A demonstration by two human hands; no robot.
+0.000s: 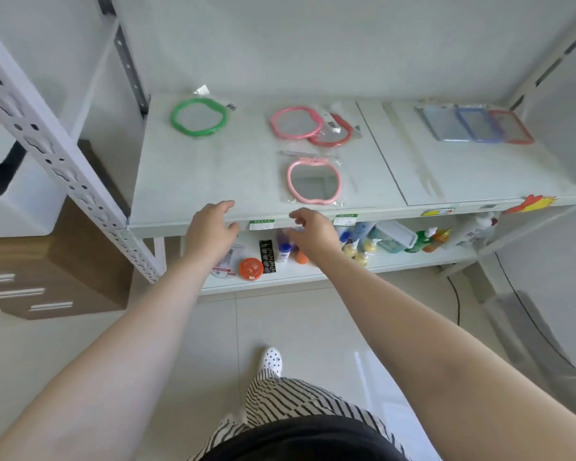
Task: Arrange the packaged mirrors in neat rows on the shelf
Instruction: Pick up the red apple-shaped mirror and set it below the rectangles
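On the white shelf [193, 181] lie several packaged mirrors in clear bags. A green-framed mirror [198, 116] sits at the back left. A pink-framed mirror [295, 122] at the back middle overlaps a red-framed mirror [338, 136]. Another pink-framed mirror [314, 182] lies nearer the front edge. My left hand [212, 227] and my right hand [313, 229] hover at the shelf's front edge, fingers apart, holding nothing. The right hand is just below the near pink mirror.
Three rectangular framed items, light blue [441, 124], blue [479, 124] and red [512, 128], overlap at the back right. A lower shelf [413, 261] holds bottles, an orange round case [251, 268] and a green box. A cardboard box [64, 261] stands left. A perforated upright [64, 168] frames the left side.
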